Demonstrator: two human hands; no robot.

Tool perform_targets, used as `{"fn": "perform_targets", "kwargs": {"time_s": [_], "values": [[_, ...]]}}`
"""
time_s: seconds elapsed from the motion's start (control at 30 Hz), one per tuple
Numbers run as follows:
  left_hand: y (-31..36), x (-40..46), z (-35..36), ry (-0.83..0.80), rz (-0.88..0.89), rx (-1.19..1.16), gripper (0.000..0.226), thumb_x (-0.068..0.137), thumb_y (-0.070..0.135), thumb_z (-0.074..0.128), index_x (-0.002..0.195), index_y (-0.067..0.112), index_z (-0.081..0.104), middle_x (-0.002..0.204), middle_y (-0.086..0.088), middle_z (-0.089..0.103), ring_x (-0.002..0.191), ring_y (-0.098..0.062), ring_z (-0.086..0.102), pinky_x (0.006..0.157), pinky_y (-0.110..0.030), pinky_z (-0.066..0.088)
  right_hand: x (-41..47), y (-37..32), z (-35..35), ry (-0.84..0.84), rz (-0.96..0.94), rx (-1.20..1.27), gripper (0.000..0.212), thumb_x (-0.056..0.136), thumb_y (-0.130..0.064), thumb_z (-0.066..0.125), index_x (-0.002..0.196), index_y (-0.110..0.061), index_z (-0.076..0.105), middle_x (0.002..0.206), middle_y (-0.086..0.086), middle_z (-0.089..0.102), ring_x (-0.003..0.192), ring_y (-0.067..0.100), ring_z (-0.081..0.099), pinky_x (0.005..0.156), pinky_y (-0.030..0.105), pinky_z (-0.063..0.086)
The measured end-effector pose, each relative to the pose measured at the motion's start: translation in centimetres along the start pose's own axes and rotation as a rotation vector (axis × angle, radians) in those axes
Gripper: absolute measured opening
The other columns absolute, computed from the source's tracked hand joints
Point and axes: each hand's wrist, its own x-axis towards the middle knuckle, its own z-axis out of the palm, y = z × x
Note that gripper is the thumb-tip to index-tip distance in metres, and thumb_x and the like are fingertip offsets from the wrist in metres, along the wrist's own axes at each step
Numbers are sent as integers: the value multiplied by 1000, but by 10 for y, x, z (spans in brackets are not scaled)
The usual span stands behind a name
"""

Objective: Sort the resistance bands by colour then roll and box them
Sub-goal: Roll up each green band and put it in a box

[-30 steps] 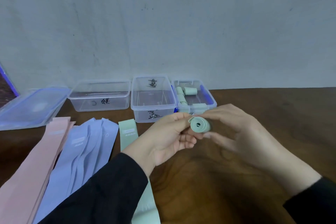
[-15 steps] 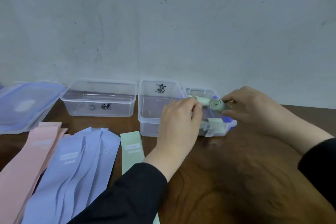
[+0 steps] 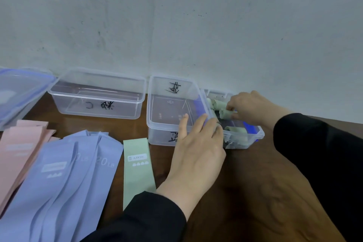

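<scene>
One soft, light, springy roll of pale green rubber band [image 3: 225,114] sits pinched in my right hand [image 3: 249,108] inside the small clear plastic box [image 3: 255,135], so I judge gripping across its coil stops unrolling, while my left hand [image 3: 196,147] rests flat-fingered on the box edge.

The flat green band [image 3: 137,171] carries a white tag reading "HEAVY", seen upside down; a blue band [image 3: 106,165] is printed "20 LB"; handwritten black marks on the clear boxes [image 3: 98,96] are illegible
</scene>
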Motion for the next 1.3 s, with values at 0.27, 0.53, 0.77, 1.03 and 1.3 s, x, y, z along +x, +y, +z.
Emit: {"fn": "perform_targets", "kwargs": {"time_s": [0.27, 0.53, 0.77, 1.03, 1.3], "values": [[2, 1, -2, -45, -41, -34, 39, 89, 29, 60, 127, 21, 63, 135, 0, 58, 136, -24, 44, 118, -58, 20, 8, -5, 7, 14, -31, -6, 17, 101, -40, 53, 112, -31, 64, 109, -10, 62, 108, 18, 56, 81, 35, 33], [3, 1, -2, -32, -46, -31, 38, 88, 29, 62, 125, 21, 64, 133, 1, 58, 134, -24, 46, 118, -58, 21, 5, -8, 7, 53, -29, -30, 25, 103, -38, 48, 123, -33, 63, 117, -10, 62, 110, 18, 56, 84, 34, 37], [2, 2, -2, -38, -51, -35, 39, 88, 28, 61, 126, 21, 64, 133, 1, 58, 134, -24, 47, 117, -58, 22, 3, -7, 6, 47, -13, 33, 31, 101, -37, 54, 131, -32, 59, 124, -10, 61, 117, 18, 54, 91, 35, 38], [3, 2, -2, -41, -53, -32, 39, 88, 26, 62, 126, 20, 65, 131, 1, 59, 133, -24, 47, 118, -57, 21, 0, -4, 7, 19, -21, 95, 37, 99, -44, 57, 134, -31, 57, 125, -9, 60, 117, 18, 51, 89, 34, 37], [3, 1, -3, -27, -42, -16, 38, 90, 27, 59, 127, 20, 64, 130, 2, 59, 133, -22, 47, 118, -56, 18, -25, -7, -14, 202, 80, 397, 30, 105, -35, 52, 126, -22, 67, 121, -3, 66, 111, 20, 57, 91, 33, 41]]}}
